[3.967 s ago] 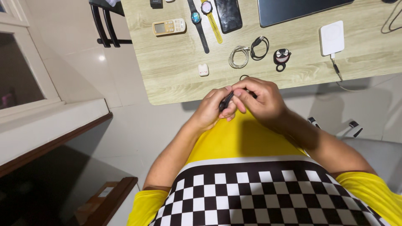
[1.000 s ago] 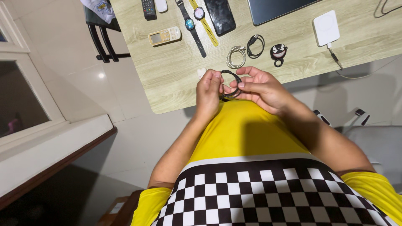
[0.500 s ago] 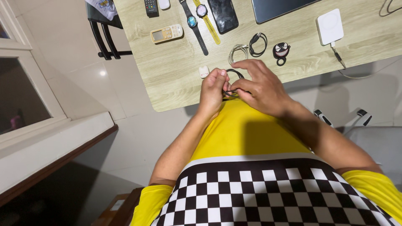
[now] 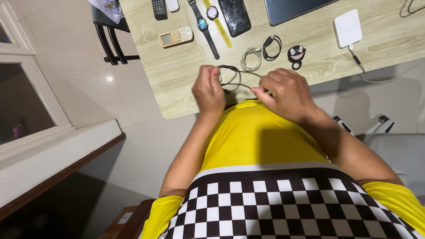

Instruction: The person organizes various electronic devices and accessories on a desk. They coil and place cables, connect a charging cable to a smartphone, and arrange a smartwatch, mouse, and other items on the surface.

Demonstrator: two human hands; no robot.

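- Over the near edge of the pale wood-grain table (image 4: 177, 84), my left hand (image 4: 208, 93) is closed in a fist around a thin black cable (image 4: 230, 77), with its loops standing up beside my knuckles.
- My right hand (image 4: 285, 93) pinches the same cable's other stretch between thumb and fingertips, fingers curled.
- Half a second ago the cable sat as one tight ring between touching hands; now my hands are apart and the ring has opened into loose loops, so the coil looks to be coming undone.
- Beyond lie a coiled white cable (image 4: 251, 59), a coiled black cable (image 4: 271, 47) and a small white earbud case (image 4: 170, 5).
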